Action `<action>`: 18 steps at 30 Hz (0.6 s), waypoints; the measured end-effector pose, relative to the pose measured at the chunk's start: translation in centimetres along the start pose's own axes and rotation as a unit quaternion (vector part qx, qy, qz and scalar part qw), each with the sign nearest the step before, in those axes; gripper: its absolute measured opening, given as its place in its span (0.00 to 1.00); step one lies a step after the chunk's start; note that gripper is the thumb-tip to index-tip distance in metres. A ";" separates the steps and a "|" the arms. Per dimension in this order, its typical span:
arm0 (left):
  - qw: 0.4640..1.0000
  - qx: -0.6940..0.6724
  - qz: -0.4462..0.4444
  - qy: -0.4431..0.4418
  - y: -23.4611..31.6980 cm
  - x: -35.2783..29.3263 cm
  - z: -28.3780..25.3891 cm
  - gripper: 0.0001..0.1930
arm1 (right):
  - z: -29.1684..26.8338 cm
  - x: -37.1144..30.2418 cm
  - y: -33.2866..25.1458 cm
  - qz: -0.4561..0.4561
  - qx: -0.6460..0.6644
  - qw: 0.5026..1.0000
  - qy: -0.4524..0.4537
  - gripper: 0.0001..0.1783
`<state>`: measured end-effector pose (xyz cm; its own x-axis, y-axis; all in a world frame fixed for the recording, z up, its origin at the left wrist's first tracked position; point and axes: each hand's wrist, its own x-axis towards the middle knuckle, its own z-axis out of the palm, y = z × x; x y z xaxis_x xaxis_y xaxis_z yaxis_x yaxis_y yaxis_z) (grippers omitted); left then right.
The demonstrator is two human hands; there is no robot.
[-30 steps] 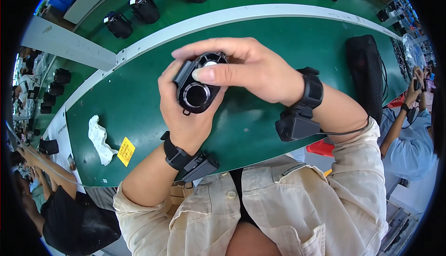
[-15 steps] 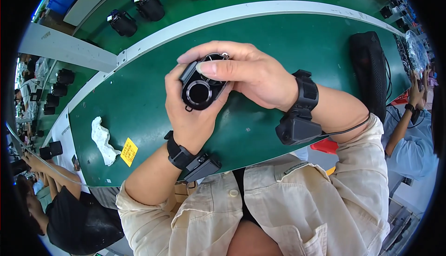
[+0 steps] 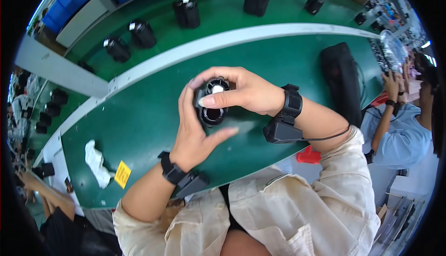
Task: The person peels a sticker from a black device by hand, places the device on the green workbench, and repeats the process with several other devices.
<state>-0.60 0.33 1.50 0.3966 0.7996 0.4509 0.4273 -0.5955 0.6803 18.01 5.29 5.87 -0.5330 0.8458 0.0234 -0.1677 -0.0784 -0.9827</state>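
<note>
A small black pair of binoculars [image 3: 214, 113] stands between my hands above the green table, its two round ends facing up. One end shows a dark lens in a shiny ring; a white patch shows in the farther one. My right hand [image 3: 254, 93] grips it, thumb across the top and fingers curled round the far side. Beside it, my left hand [image 3: 191, 137] rests its stretched fingers along the left side. The left thumb stands away from the binoculars, pointing right. The parts behind my fingers are hidden.
A crumpled white wrapper [image 3: 96, 164] and a yellow slip [image 3: 122, 174] lie at the table's left. On the right is a black pouch [image 3: 343, 77]. Beyond the white rail [image 3: 218, 35], several black objects stand on a green surface. A person in blue [image 3: 402, 133] works at right.
My left thumb has come off the binoculars and now points away from them. A white patch shows in the far round end. The whole view has shifted, bringing more of the far surface in.
</note>
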 end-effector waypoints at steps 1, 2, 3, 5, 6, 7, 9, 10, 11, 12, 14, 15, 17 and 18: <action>1.000 -0.005 0.011 0.008 -0.3 0.0 0.0 0.50 | -1.1 -0.1 -0.6 0.032 -0.002 0.999 0.019 0.20; 0.999 -0.034 -0.010 0.013 -0.5 -0.3 -0.1 0.52 | -2.1 -0.6 -1.3 0.064 -0.002 0.997 0.041 0.20; 0.997 -0.062 -0.031 0.017 -0.7 -0.5 -0.2 0.53 | -4.2 -0.5 -2.4 0.045 0.017 0.996 0.081 0.20; 0.994 -0.088 -0.056 0.027 -0.9 -0.5 -0.3 0.54 | -10.0 1.0 -4.2 -0.002 -0.027 0.980 0.196 0.21; 0.994 -0.091 -0.054 0.029 -0.7 -0.3 -0.2 0.54 | -13.1 1.2 -5.2 -0.033 -0.095 0.955 0.281 0.23; 0.994 -0.093 -0.053 0.031 -0.5 -0.2 -0.2 0.54 | -16.1 1.7 -5.8 -0.027 -0.152 0.913 0.377 0.26; 0.994 -0.086 -0.055 0.040 -0.8 -0.1 -0.5 0.54 | -20.2 3.3 -5.7 0.010 -0.216 0.841 0.496 0.33; 0.994 -0.087 -0.058 0.041 -1.1 -0.2 -0.6 0.54 | -21.8 4.0 -5.6 0.040 -0.230 0.817 0.528 0.36; 0.993 -0.096 -0.056 0.036 -0.9 0.0 -0.3 0.53 | -25.7 3.9 -4.8 0.035 -0.235 0.812 0.533 0.36; 0.992 -0.106 -0.053 0.031 -0.7 0.2 0.1 0.53 | -29.5 3.8 -3.7 0.056 -0.353 0.751 0.556 0.37; 0.993 -0.103 -0.057 0.032 -0.8 0.0 -0.1 0.51 | -31.6 5.2 -2.9 0.073 -0.462 0.686 0.557 0.37; 0.993 -0.101 -0.061 0.028 -0.8 -0.2 -0.2 0.50 | -31.3 5.6 -2.8 0.048 -0.489 0.654 0.575 0.36; 0.993 -0.098 -0.066 0.028 -0.9 -0.2 -0.5 0.49 | -30.0 6.2 -3.1 -0.001 -0.537 0.582 0.610 0.36; 0.993 -0.095 -0.067 0.029 -1.0 0.0 -0.7 0.49 | -29.6 6.7 -3.6 -0.005 -0.537 0.584 0.608 0.36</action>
<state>-1.59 0.94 1.19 0.2972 0.8767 0.3781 0.3091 -0.4631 0.8307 39.60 26.83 4.16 0.5576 0.6438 0.5241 0.7997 -0.2471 -0.5472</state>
